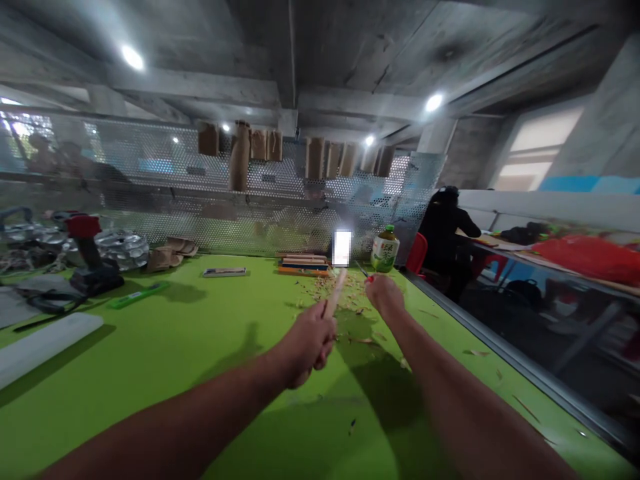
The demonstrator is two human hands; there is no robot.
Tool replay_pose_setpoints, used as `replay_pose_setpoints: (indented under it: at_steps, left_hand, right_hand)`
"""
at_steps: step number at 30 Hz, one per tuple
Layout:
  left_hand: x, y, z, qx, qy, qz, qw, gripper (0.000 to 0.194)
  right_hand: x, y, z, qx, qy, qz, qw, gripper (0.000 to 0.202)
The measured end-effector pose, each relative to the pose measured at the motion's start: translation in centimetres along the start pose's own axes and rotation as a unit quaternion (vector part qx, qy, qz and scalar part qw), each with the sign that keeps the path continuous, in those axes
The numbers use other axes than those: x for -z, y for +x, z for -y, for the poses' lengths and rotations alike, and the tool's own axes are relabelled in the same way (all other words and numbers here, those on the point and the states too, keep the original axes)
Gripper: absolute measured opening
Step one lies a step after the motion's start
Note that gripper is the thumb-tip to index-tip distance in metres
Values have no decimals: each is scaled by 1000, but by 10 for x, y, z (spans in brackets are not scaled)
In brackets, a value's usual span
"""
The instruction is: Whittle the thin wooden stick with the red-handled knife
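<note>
L hand (311, 341) is shut in a fist in the middle, w/ its arm (220, 407) coming up from the bottom L. R hand (385, 297) is curled too, a bit higher & farther off, w/ its arm (460, 387) reaching up from the bottom R. Hands are near each other, not touching. Both arms are bare.

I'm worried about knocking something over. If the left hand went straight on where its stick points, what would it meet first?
Probably the bright rectangle beyond the tip of the stick in the left hand, though depth is hard to judge.
</note>
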State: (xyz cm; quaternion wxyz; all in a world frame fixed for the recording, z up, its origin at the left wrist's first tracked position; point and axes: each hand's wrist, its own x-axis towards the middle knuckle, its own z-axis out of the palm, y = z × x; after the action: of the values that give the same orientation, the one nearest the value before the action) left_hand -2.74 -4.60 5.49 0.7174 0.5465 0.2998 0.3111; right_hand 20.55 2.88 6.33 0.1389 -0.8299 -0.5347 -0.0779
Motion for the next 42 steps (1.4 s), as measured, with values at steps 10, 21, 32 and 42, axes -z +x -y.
replay_pose_setpoints:
  at_steps: [10, 21, 32, 42]
  left_hand:
    - [23, 18, -8, -34, 47, -104, 993, 27]
    - [9, 10, -8, 11, 42, -79, 996, 34]
    - [-4, -9, -2, 18, 22, 17, 999, 48]
    - [27, 15, -11, -32, -53, -35, 997, 39]
  right_hand:
    - [-10, -50, 65, 189, -7, -20, 982, 28]
    - [-6, -27, 43, 136, -16, -42, 990, 33]
    - [-8, 2, 5, -39, 57, 2, 998, 31]
    - [-5, -33, 43, 148, 34, -62, 986, 32]
